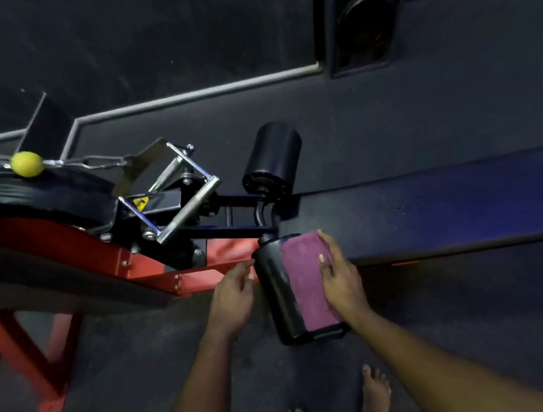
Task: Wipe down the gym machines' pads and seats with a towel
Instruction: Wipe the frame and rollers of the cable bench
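The towel (307, 280) was found pressed flat on the near pad (276, 295) by the straight-fingered right hand (342, 283), the left hand (233, 293) held loose at the pad's end, grasping nothing; the far pad (274, 157) and bench (452, 202) were judged outstanding.

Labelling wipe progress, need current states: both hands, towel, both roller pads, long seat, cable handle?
towel: folded, draped over near roller pad.
near roller pad: partly covered, rest bare.
far roller pad: bare, untouched.
long seat: bare, untouched.
cable handle: unheld.
right hand: flat, pressing towel.
left hand: at near roller pad's end, holding nothing.
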